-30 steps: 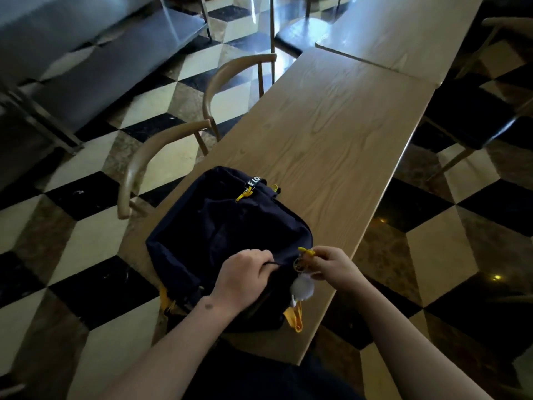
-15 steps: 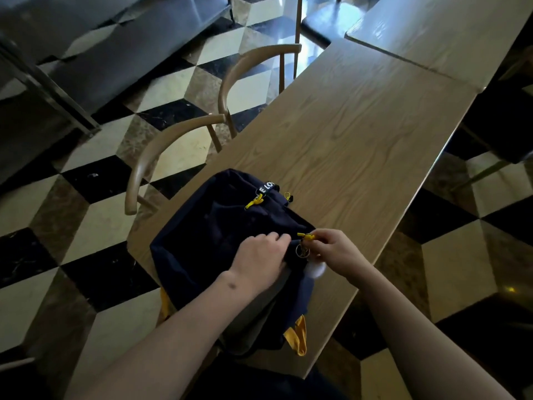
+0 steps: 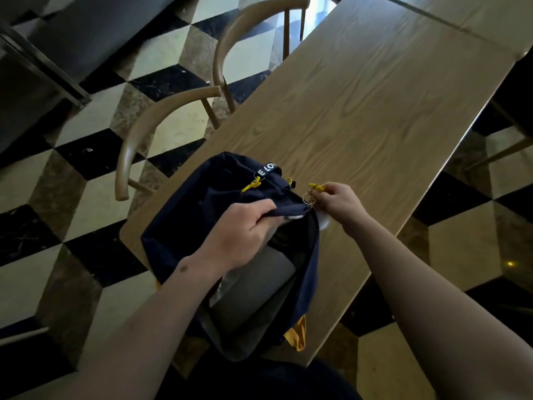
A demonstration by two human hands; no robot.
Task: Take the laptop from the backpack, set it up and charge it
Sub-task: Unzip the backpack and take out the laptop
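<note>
Overhead, looking down at two bare arms working on a bag.
Backpack: a navy backpack (image 3: 184, 215) lies on the near end of a long wooden worktop (image 3: 375, 105), its main opening unzipped and facing the viewer.
Laptop: a grey laptop (image 3: 253, 287) (only part of its flat surface shows) sits inside the open compartment, not yet lifted out.
Left hand: the left hand (image 3: 239, 235) has its grip closed on the dark fabric edge of the opening, holding it up.
Right hand: the right hand (image 3: 337, 200) pinches a yellow zipper pull (image 3: 315, 186) at the bag's far corner, with a metal ring (image 3: 308, 199) hanging just below it.
Trim: a second yellow pull (image 3: 250, 186) and a yellow strap (image 3: 298, 336) show on the bag.
Surroundings: two curved wooden chairs (image 3: 161, 116) stand beside the worktop on a checkered floor (image 3: 95, 116).
</note>
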